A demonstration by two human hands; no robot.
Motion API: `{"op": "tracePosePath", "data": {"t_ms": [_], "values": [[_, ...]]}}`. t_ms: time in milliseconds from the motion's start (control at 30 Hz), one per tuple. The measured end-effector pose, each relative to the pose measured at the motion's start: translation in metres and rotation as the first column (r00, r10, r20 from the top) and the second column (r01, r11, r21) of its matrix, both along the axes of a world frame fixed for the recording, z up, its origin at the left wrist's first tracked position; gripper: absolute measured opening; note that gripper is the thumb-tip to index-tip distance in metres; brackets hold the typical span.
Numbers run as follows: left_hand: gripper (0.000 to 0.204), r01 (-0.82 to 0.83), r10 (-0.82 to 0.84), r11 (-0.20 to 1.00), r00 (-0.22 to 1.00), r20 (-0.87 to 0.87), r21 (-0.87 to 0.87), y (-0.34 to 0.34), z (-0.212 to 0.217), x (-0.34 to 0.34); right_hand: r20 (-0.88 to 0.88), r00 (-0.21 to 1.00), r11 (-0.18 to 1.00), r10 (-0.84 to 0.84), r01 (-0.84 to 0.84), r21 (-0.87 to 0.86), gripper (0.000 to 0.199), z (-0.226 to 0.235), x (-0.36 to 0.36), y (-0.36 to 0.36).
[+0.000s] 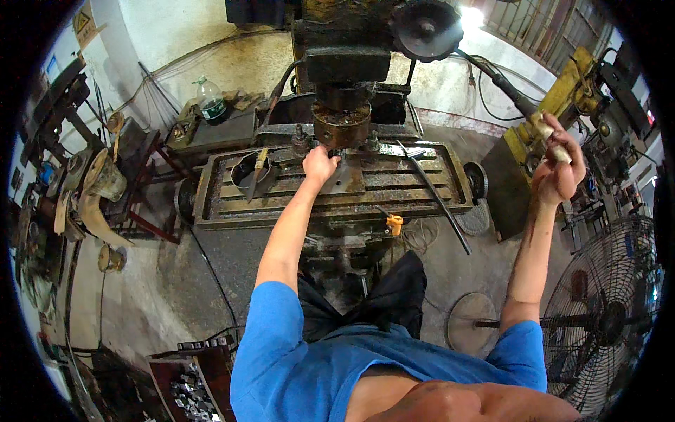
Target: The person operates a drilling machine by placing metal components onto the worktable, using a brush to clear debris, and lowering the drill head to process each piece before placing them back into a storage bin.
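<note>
My left hand (320, 167) reaches over the machine table (239, 212), fingers curled beside a flat metal plate (346, 184) just below the milling machine's spindle head (342, 121). What those fingers pinch, if anything, is too small or hidden to make out. Up at the right, my right hand (560, 165) is closed around the worn pale end of a long black lever (512, 93). That lever slopes down from the machine's head, near a round black handwheel (426, 29). Metal chips lie over the slotted table.
On the table stand a round container (244, 171) with a brush (261, 163) across it and a long metal bar (437, 200) overhanging the front edge. A yellow object (394, 224) hangs at the front. A large fan (610, 320) stands at the right, a box of metal pieces (191, 394) lower left.
</note>
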State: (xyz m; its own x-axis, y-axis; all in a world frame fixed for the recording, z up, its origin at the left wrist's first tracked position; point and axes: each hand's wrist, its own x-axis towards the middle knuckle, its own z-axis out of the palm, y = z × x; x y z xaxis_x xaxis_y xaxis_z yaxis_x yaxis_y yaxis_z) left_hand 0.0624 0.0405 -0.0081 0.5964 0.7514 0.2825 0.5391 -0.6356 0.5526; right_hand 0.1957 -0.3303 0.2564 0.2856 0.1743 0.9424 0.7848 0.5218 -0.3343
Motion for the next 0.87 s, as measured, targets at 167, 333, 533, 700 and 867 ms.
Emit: {"op": "tracePosePath", "data": {"t_ms": [167, 333, 533, 700, 867], "values": [[0.043, -0.016, 0.016, 1.000, 1.000, 0.004, 0.011, -0.002, 0.002, -0.002, -0.022, 1.000, 1.000, -0.020, 0.020, -0.021, 0.037, 0.008, -0.005, 0.003], [0.042, -0.027, 0.025, 0.998, 0.999, 0.046, 0.056, -0.002, -0.003, -0.001, -0.004, 1.000, 0.999, 0.018, -0.018, 0.036, 0.036, -0.016, -0.003, 0.004], [0.042, -0.045, 0.045, 0.998, 0.999, 0.023, 0.034, 0.000, -0.004, -0.001, 0.044, 0.993, 0.993, -0.113, 0.113, -0.013, 0.036, 0.008, -0.003, 0.008], [0.038, -0.034, 0.035, 0.999, 0.997, -0.067, 0.003, -0.010, 0.012, 0.000, 0.025, 0.995, 0.994, -0.093, 0.091, 0.058, 0.036, -0.036, 0.003, 0.003], [0.037, -0.051, 0.051, 0.999, 0.997, -0.055, 0.007, -0.006, 0.007, -0.001, -0.035, 0.998, 0.999, -0.050, 0.050, 0.005, 0.031, -0.014, -0.009, 0.003]]}}
